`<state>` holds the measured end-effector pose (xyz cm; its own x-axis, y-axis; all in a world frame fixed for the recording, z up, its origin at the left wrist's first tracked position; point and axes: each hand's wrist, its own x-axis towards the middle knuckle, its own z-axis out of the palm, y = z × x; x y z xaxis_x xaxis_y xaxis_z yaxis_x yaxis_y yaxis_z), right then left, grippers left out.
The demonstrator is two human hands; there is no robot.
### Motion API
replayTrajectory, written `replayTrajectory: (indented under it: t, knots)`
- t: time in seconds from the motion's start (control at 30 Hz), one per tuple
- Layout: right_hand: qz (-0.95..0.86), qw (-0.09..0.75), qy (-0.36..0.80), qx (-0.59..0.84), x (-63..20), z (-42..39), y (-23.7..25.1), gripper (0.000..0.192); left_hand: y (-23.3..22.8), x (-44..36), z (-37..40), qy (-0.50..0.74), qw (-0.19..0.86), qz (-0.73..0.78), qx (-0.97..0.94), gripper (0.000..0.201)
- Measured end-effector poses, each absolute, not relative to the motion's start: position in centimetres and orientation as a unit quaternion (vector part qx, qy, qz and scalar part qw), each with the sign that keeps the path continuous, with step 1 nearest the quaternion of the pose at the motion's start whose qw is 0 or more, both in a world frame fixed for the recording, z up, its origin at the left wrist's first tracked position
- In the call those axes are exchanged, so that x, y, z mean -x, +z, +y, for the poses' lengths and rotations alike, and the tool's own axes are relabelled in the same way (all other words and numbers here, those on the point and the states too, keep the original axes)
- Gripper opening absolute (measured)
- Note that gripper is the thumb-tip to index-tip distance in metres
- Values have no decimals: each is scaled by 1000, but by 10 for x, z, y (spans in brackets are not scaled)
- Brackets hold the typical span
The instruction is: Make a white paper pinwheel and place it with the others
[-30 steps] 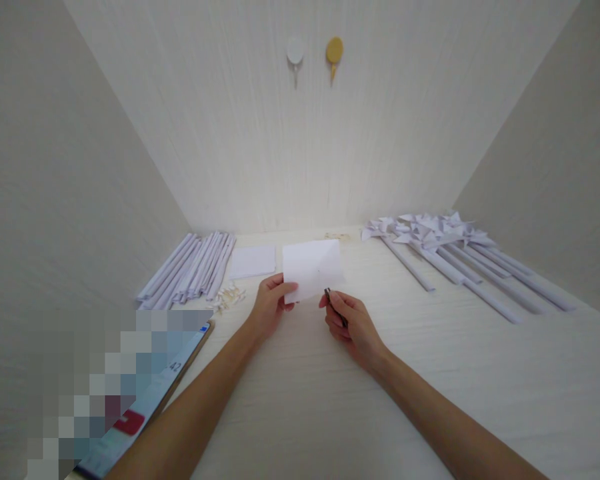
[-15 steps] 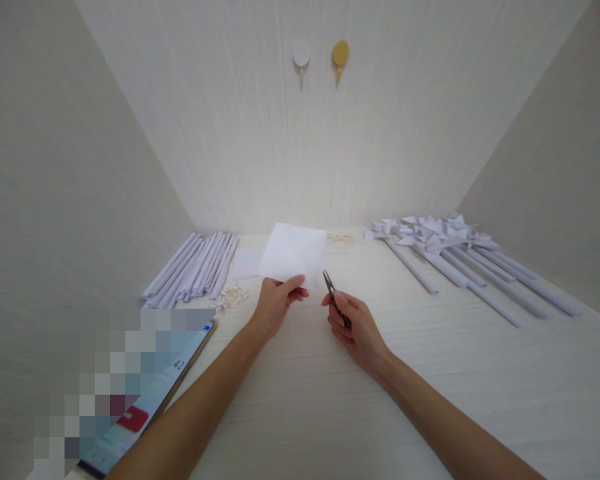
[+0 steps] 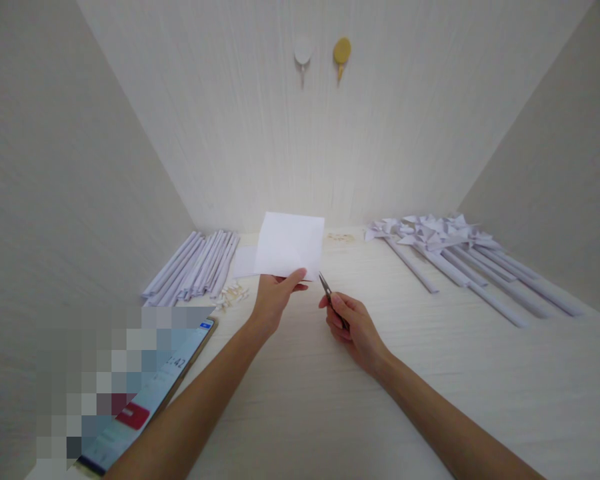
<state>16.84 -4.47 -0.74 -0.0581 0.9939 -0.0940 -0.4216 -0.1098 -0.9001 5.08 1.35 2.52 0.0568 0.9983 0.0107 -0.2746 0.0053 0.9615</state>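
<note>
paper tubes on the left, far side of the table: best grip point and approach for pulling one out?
Probably the near end of the outermost tube, on the bundle's right edge, coming from the right and above. The tubes lie flat, packed side by side and fanned toward the person, with the wall close on their left. The right flank is open, apart from small scraps near the ends. Mid-length they touch, leaving fingers little room.
</note>
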Motion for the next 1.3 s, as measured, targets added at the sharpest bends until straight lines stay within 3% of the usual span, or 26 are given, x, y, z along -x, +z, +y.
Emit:
replayTrajectory:
  t: [0.47,0.9,1.3]
  knots:
    - [-383,549,618,412,-168,-46,-8,27,21,-51,17,575,568,416,-416,36]
    - [-399,545,613,411,-168,-46,-10,27,21,-55,11,538,582,418,-444,21]
    - [-407,539,602,425,-168,-46,-8,27,21,-56,10,542,578,419,-444,24]
